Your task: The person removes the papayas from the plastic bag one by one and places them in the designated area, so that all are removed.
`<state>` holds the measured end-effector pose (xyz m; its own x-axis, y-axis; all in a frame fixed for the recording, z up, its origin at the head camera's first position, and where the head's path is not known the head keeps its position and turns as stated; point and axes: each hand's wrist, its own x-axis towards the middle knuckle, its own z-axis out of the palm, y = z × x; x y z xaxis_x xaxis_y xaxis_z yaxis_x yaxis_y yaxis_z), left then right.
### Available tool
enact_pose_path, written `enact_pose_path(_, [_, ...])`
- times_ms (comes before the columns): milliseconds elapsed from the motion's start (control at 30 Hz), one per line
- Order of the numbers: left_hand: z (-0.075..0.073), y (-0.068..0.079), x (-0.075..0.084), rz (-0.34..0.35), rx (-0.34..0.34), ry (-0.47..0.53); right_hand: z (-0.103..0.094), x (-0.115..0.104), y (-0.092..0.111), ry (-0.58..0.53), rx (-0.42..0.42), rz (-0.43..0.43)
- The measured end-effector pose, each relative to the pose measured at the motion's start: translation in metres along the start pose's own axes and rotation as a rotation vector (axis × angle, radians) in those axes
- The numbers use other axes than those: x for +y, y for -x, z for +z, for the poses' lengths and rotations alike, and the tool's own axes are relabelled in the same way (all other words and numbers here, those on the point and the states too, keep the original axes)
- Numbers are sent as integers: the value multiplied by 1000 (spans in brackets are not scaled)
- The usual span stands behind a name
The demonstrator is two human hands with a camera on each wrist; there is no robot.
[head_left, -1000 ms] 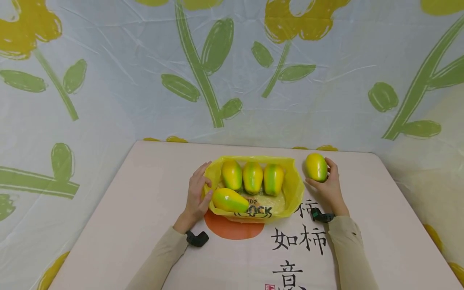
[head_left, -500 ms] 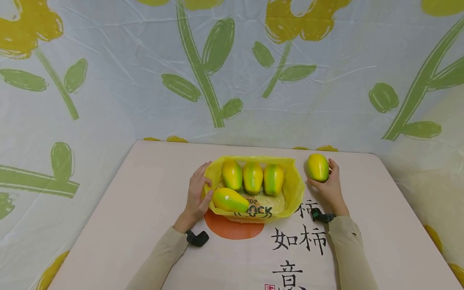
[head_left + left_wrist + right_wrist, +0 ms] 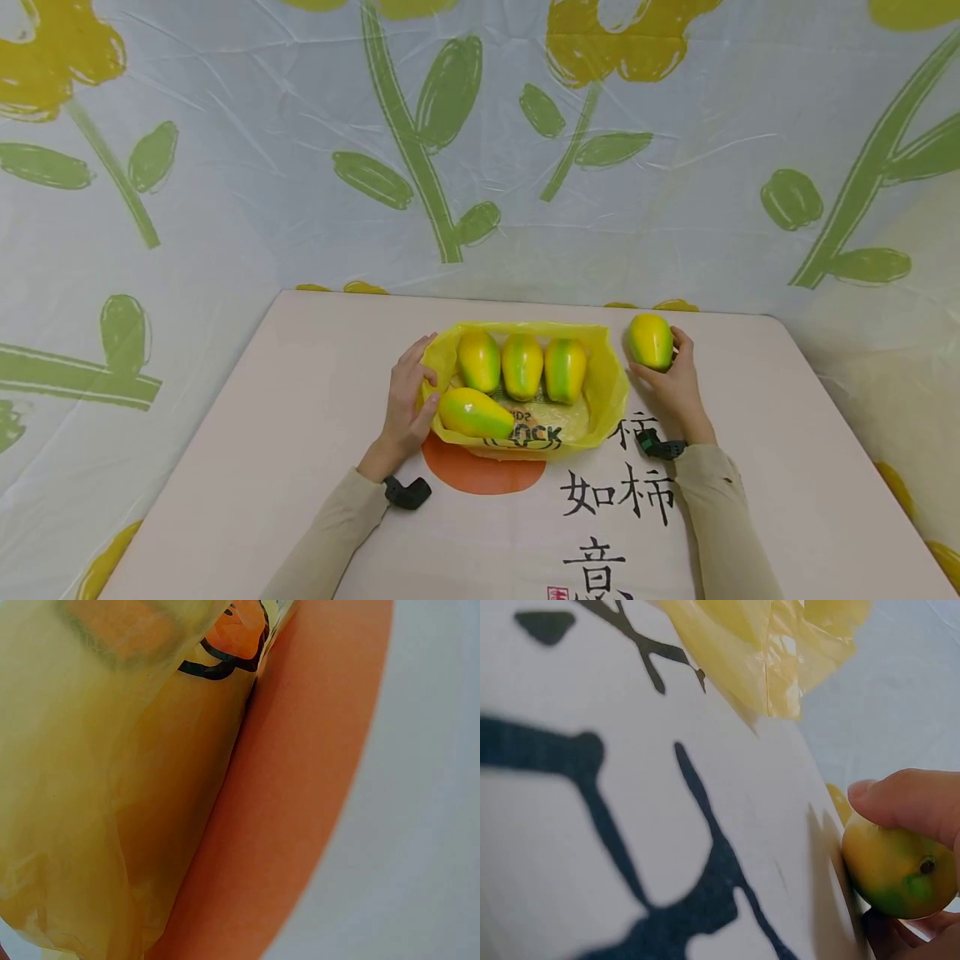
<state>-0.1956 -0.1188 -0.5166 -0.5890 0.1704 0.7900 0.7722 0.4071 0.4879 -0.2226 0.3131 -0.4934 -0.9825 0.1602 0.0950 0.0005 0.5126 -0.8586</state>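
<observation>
A yellow plastic bag (image 3: pixel 570 429) lies with its mouth spread wide on the table. Inside it several yellow-green papayas (image 3: pixel 522 367) show, with one lying sideways at the front left. My left hand (image 3: pixel 407 404) holds the bag's left rim; the left wrist view shows the bag's side (image 3: pixel 90 795) close up. To the right of the bag, my right hand (image 3: pixel 675 383) grips another papaya (image 3: pixel 650 340) between thumb and fingers. The right wrist view shows this papaya's stem end (image 3: pixel 904 870), with the thumb over it. Part of that hand is out of frame there.
The pale table cover (image 3: pixel 315 375) bears an orange disc print (image 3: pixel 483 477) and black written characters (image 3: pixel 618 496). Behind and beside the table hangs a flower-patterned cloth (image 3: pixel 480 167). Each wrist wears a small black device (image 3: pixel 407 493).
The right hand and the papaya it grips shift slightly right, then slightly left and away from me. The left hand and the bag stay nearly still.
</observation>
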Motion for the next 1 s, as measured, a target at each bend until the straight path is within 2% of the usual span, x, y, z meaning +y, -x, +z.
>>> enact_pose_path(633, [-2, 0, 2, -6, -1, -4, -8, -2, 2, -43, -13, 2])
enact_pose_path(867, [-2, -1, 3, -1, -4, 8, -16, -3, 0, -155, 83, 1])
enact_pose_path(1000, [-2, 0, 3, -8, -12, 8, -19, -9, -2, -257, 146, -43])
